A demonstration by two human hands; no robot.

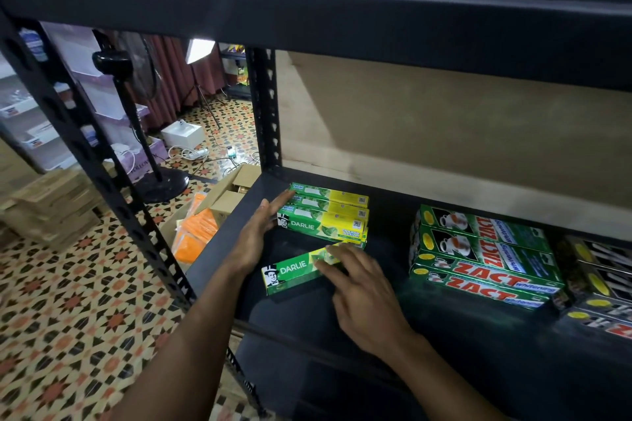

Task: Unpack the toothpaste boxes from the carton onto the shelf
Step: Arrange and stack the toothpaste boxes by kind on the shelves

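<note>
While left hand [257,236] lies flat against left end of stack [325,215], right hand [362,287] rests loose fingers on single box [292,273]. Single box on shelf [461,331], just in front of stack, long side left-right, slightly crooked. Right hand nearer.

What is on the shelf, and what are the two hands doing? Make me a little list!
shelf: black
stack: green and yellow toothpaste boxes, back left
loose box: same kind, before the stack, askew
left hand: flat against the stack's left end
right hand: fingers resting on the loose box
red-lettered boxes: stacked at right
</note>
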